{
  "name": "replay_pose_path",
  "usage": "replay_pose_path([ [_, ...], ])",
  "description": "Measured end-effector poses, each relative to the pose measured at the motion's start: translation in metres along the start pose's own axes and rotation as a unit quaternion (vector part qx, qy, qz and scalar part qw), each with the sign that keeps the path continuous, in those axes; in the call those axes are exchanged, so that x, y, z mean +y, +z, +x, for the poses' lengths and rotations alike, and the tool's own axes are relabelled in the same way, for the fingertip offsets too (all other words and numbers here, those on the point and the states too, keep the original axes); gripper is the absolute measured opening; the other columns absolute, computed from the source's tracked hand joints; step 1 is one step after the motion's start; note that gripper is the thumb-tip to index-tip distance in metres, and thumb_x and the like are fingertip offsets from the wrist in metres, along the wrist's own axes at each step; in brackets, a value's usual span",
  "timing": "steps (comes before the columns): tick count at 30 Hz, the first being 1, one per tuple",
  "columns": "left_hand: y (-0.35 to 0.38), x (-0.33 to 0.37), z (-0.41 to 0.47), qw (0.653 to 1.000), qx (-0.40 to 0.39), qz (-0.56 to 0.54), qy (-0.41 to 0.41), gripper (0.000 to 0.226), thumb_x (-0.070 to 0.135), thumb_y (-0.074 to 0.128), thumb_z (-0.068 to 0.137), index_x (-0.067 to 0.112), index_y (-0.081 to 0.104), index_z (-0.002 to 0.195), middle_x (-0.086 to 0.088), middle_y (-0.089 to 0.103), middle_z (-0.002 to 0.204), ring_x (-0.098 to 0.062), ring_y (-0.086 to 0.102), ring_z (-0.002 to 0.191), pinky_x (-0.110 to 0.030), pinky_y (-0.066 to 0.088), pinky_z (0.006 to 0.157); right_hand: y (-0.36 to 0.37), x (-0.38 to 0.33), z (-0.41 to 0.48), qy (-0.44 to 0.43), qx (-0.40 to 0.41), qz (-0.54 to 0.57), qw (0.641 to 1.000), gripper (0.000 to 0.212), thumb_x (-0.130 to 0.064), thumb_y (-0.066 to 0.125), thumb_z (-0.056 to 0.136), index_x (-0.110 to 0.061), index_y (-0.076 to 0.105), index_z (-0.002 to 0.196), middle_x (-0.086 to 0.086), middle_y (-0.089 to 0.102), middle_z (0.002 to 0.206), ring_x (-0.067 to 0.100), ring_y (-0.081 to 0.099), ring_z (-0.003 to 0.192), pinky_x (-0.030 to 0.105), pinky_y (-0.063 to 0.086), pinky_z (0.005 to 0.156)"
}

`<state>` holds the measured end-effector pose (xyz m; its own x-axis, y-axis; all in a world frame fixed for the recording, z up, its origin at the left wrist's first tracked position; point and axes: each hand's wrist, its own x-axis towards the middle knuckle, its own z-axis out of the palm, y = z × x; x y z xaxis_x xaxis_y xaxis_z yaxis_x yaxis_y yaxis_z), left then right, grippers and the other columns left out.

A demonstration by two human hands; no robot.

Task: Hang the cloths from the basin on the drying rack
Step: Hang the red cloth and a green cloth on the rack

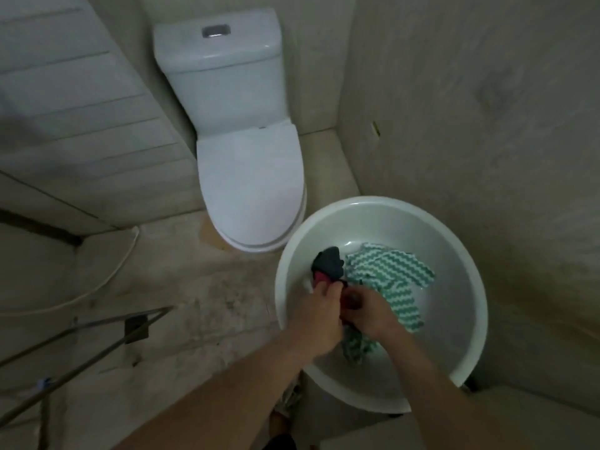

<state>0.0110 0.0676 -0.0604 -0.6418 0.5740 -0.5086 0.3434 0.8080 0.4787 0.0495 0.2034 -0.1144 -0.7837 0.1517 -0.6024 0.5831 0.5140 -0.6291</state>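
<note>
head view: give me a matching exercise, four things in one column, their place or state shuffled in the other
1 toilet
2 green zigzag cloth
3 dark cloth
4 drying rack

a gripped by left hand and right hand
b lid shut
c lying loose in the basin
d metal bars, lower left

Pairs: 1-b, 2-c, 3-a, 4-d
</note>
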Motion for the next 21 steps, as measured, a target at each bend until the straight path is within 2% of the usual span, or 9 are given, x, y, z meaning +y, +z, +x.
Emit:
replay_pose_path([
  [2,0.005,0.002,0.011,0.998,0.010,-0.058,-0.036,0.067,0.011,0.052,0.090,0.021,0.018,0.147,-0.012,0.032,0.140,-0.034,0.052,0.110,-0.040,0.045,0.088,-0.006,0.000,-0.008,-0.008,-0.086,0.072,0.994,0.016,-0.010,0.075,0.075,-0.010,0.074,0.091,0.006,0.074,0.089,0.019,0.069,0.084,0.032,0.055,0.081],
  [4,0.010,0.000,0.019,0.999,-0.010,-0.004,-0.047,0.069,0.013,0.055,0.090,0.020,0.018,0.147,-0.014,0.034,0.139,-0.034,0.053,0.110,-0.040,0.045,0.087,-0.018,0.000,-0.015,-0.010,-0.140,0.109,0.984,0.009,-0.008,0.076,0.076,-0.011,0.077,0.084,0.002,0.075,0.082,0.010,0.069,0.076,0.024,0.054,0.076],
  [7,0.010,0.000,0.023,0.993,-0.054,0.084,-0.056,0.041,0.012,0.055,0.089,0.009,0.043,0.128,-0.016,0.051,0.123,-0.032,0.056,0.105,-0.039,0.046,0.083,-0.038,0.001,-0.022,0.011,-0.119,0.120,0.986,0.013,-0.012,0.076,0.077,-0.021,0.072,0.068,-0.011,0.067,0.062,-0.001,0.060,0.059,0.017,0.045,0.063],
  [10,0.004,0.002,0.023,0.987,-0.075,0.136,-0.044,0.009,0.010,0.060,0.085,0.010,0.059,0.094,-0.013,0.065,0.100,-0.030,0.062,0.092,-0.038,0.048,0.076,-0.053,0.007,-0.021,0.041,-0.056,0.167,0.984,0.020,-0.023,0.075,0.080,-0.010,0.069,0.066,-0.006,0.057,0.055,0.004,0.050,0.052,0.018,0.036,0.055],
  [12,0.002,0.000,0.024,0.989,-0.051,0.136,-0.034,0.004,0.012,0.061,0.083,0.013,0.058,0.081,-0.011,0.065,0.091,-0.029,0.061,0.085,-0.038,0.047,0.069,-0.053,0.013,-0.012,0.046,0.053,0.158,0.985,0.031,-0.027,0.074,0.081,0.001,0.067,0.069,0.002,0.056,0.060,0.012,0.050,0.058,0.024,0.035,0.058],
  [14,0.003,-0.001,0.025,0.993,-0.007,0.114,-0.001,0.023,0.019,0.065,0.079,0.017,0.046,0.066,-0.005,0.057,0.087,-0.025,0.053,0.084,-0.034,0.041,0.064,-0.049,0.017,0.001,0.022,0.191,0.068,0.979,0.015,-0.021,0.074,0.080,-0.008,0.068,0.077,0.005,0.064,0.076,0.018,0.057,0.071,0.025,0.041,0.068],
  [15,0.003,0.000,0.025,0.996,0.018,0.082,0.021,0.028,0.023,0.068,0.077,0.018,0.044,0.063,-0.002,0.054,0.086,-0.021,0.050,0.083,-0.032,0.040,0.064,-0.047,0.017,0.006,0.004,0.231,0.017,0.973,0.015,-0.019,0.074,0.078,-0.013,0.070,0.092,0.008,0.065,0.092,0.022,0.059,0.084,0.026,0.045,0.079],
  [18,-0.012,0.003,0.014,0.995,0.067,-0.064,0.042,0.030,0.029,0.073,0.075,0.021,0.048,0.060,0.002,0.056,0.073,-0.016,0.051,0.069,-0.032,0.042,0.063,-0.038,0.014,0.019,0.004,0.206,-0.107,0.973,0.044,-0.024,0.072,0.080,-0.026,0.062,0.123,0.011,0.052,0.122,0.031,0.046,0.115,0.037,0.042,0.100],
  [21,-0.027,-0.002,-0.002,0.976,0.090,-0.198,0.032,0.030,0.032,0.067,0.081,0.019,0.049,0.061,0.002,0.052,0.060,-0.015,0.051,0.060,-0.031,0.042,0.061,-0.032,0.011,0.025,0.023,0.200,-0.106,0.974,0.023,-0.021,0.070,0.080,-0.023,0.073,0.103,0.010,0.058,0.111,0.032,0.053,0.106,0.035,0.047,0.092],
])
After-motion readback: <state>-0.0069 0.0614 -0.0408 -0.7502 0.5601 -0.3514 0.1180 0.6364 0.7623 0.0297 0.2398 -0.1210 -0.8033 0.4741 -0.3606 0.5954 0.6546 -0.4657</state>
